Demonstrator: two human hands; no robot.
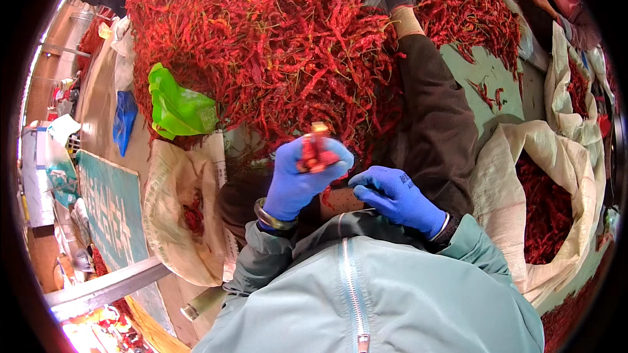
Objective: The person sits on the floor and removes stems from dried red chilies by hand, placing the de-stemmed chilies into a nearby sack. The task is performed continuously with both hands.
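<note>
A small bunch of red chilli peppers (316, 156), blurred and pale at one end, is gripped in my left hand (294, 181). That hand wears a blue work glove, with a bangle (273, 216) at the wrist. Just to its right is my right hand (400, 198), gloved the same way, its fingers bent and a little apart with nothing seen in them. Both hands are over my lap, at the near edge of a large heap of red chillies with stems (274, 44). My outstretched leg (434, 103) lies along the heap's right side, the shoe resting on the chillies.
An open woven sack (171, 225) holding some chillies stands at my left, below a green plastic bag (181, 105). Another open sack (500, 176) with dark red chillies stands at my right. A metal bar (110, 282) lies lower left. Another person's hand (539, 0) shows upper right.
</note>
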